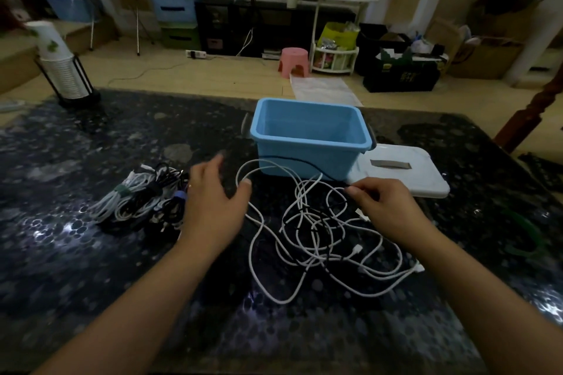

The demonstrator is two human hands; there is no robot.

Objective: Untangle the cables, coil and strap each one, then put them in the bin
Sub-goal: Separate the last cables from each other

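Dark tabletop (76,253): tangled cables (320,231) sprawl L-R; left hand (213,207) spread, right hand (387,207) pinches strand.

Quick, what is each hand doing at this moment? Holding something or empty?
Left hand: open, fingers spread above the table, holding nothing.
Right hand: fingers curled, pinching a strand of the tangled white cables.

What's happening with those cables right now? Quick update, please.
Left hand open over the table, holding nothing. Right hand pinching the tangled white cables. Blue bin empty. Strapped coils waiting at left.
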